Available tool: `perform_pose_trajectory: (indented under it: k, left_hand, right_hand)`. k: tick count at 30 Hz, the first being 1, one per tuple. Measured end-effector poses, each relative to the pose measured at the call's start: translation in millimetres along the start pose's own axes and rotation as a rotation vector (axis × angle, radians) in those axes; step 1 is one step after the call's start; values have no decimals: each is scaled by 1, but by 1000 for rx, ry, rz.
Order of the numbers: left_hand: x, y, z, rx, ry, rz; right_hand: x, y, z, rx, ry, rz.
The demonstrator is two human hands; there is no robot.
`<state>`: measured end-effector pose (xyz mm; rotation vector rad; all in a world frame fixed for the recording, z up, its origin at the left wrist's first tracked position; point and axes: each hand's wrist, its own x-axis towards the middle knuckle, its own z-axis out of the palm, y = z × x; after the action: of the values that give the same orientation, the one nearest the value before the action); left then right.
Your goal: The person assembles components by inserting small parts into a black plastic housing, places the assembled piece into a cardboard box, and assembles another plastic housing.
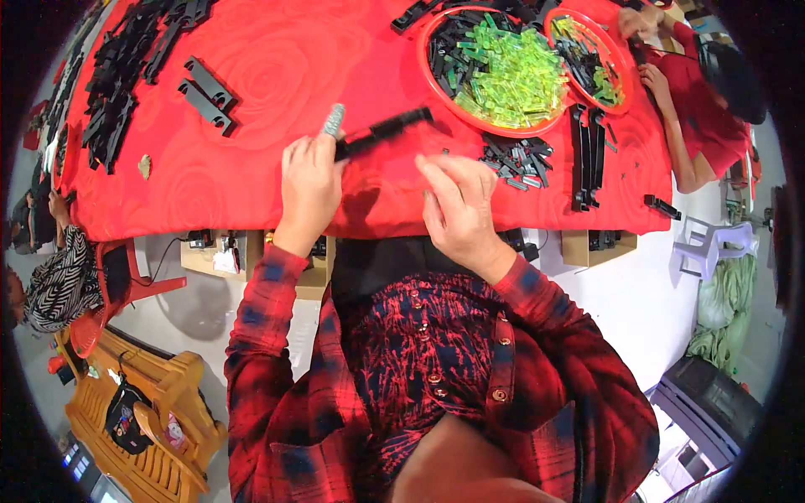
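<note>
My left hand (310, 180) is closed round one end of a long black plastic strip (386, 132). The strip points up and to the right above the red-covered table, slightly blurred. A grey wrapping (334, 120) covers one fingertip of that hand. Close to the strip's right part hovers my right hand (463, 205), its fingers bent and the thumb apart from them. I see nothing between them. A loose pile of small black and clear pieces (516, 161) lies just beyond my right hand.
Bright green pieces (520, 75) fill a red basin (425, 59); a smaller red basin (625, 99) stands beside it. Black strips (589, 159) lie at right, others (210, 94) at left near a large heap (117, 80). A co-worker (704, 109) sits at right.
</note>
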<state>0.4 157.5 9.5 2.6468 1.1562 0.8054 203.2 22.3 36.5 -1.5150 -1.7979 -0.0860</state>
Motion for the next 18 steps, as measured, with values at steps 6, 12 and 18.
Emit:
perform_pose_trajectory:
  k: [6,12,18]
  left_hand:
    - [-4,27,-12,-92,-122,253]
    - [-3,50,-7,-101,270,-27]
    - [-1,83,13,-1292,106,-611]
  right_hand:
    - [18,-1,-18,-189,-196,-21]
    - [6,6,-15,-117,-294,122]
    - [10,-3,-3,99,-126,258]
